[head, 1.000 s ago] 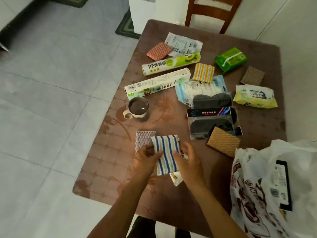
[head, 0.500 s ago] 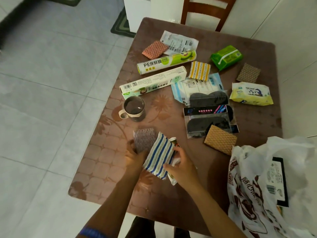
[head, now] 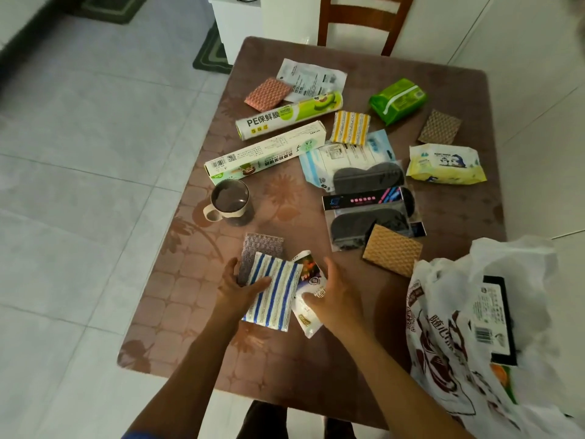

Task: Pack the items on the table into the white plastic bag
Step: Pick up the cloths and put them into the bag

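Note:
A blue-striped cloth point(head: 275, 296) lies near the front of the brown table point(head: 285, 359), overlapping a grey scouring pad point(head: 262, 245). My left hand point(head: 237, 286) grips the cloth's left edge, thumb on top and fingers against the grey pad. A small white packet point(head: 311, 277) lies half under the cloth's right side, and my right hand point(head: 335, 299) closes around it, thumb on its face. The white plastic bag point(head: 443, 296) sits crumpled at the table's front right with a black-edged package point(head: 497, 318) showing through it.
A mug point(head: 229, 201) stands behind my left hand. Further back lie a cling-film roll point(head: 288, 118), a long box point(head: 266, 153), black insole packs point(head: 370, 213), an orange pad point(head: 392, 250), wipes packs point(head: 446, 164) and several cloths. A wooden chair point(head: 364, 23) stands at the far edge.
My right hand left the striped cloth and moved onto the white packet beside it. The cloth tilted, then settled flatter, with my left thumb now on top of it.

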Available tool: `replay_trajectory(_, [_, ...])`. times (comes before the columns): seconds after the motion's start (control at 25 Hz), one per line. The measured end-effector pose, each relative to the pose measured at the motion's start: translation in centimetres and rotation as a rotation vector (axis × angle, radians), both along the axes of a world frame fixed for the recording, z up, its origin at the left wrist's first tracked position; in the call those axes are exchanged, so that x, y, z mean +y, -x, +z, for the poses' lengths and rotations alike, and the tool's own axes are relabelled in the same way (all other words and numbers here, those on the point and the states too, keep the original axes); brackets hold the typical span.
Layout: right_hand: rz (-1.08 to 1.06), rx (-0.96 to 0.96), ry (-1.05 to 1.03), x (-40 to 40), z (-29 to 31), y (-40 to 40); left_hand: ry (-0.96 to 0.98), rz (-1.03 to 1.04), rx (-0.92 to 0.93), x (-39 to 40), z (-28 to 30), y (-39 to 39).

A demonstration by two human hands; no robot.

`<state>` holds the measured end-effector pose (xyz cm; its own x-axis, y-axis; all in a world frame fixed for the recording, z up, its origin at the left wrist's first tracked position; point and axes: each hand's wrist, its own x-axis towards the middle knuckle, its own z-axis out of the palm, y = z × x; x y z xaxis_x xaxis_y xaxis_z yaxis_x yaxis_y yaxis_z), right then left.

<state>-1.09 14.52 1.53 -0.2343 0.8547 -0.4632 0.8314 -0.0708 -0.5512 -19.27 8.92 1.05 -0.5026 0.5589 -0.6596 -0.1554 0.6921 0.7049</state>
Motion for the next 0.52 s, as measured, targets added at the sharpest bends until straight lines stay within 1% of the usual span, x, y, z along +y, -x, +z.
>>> replay_trajectory(0.08, [-0.057,-0.018,0.148,-0.1,-0.9,-0.2,-0.005,0.041,-0.061,-0.4,-0.6,-0.1])
replay_trajectory(0.12, [-0.114,0.015,0.212,-0.1,-1.0,-0.3,-0.018,0.067,-0.114,-0.8,-0.8,-0.2])
replay_trajectory(0.16, [-0.185,0.075,0.289,-0.1,-0.8,-0.3,-0.026,0.073,-0.163,-1.4,-0.9,-0.3])
replay_trajectory(0.28, [-0.372,0.285,0.496,-0.4,1.1,-0.5,-0.072,-0.011,-0.229,-3.5,-0.2,-1.5])
replay_trajectory(0.36, [-0.456,0.366,0.499,-1.1,3.8,-2.3,-0.176,0.017,-0.336,-3.9,1.2,-2.7])
replay_trajectory(0.44, [-0.552,0.5,0.487,-2.3,7.5,-6.1,-0.281,0.044,-0.498,-3.5,3.5,-4.2])
replay_trajectory(0.52, [-0.64,0.633,0.436,-4.0,11.3,-11.7,-0.302,0.04,-0.613,-2.1,5.3,-6.1])
